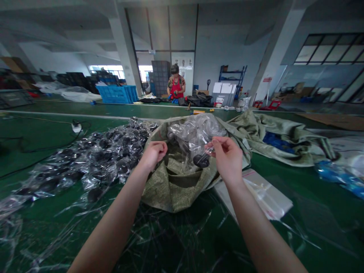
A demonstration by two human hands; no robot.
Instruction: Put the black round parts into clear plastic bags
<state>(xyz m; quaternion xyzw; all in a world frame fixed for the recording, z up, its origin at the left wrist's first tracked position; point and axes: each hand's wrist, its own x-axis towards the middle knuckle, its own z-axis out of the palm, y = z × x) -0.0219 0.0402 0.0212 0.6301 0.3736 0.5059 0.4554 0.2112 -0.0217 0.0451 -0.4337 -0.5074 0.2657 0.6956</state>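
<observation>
A green woven sack (173, 191) stands open in front of me, with several clear plastic bags (196, 129) bunched inside. My right hand (227, 155) pinches the edge of a clear plastic bag (211, 152) over the sack's mouth. A dark round piece (201, 160) shows at the lower end of that bag, inside or behind the film. At the sack's left rim, my left hand (156, 153) is closed with curled fingers; what they hold, if anything, is hidden. A large heap of bagged black pieces (113, 151) lies left of the sack.
Flat clear bags (264, 193) lie stacked at right, beside another woven sack (301, 148) with blue material. Loose plastic strips litter the green floor in front. Farther off are a person in a red apron (176, 89), a blue crate (117, 94) and cables at left.
</observation>
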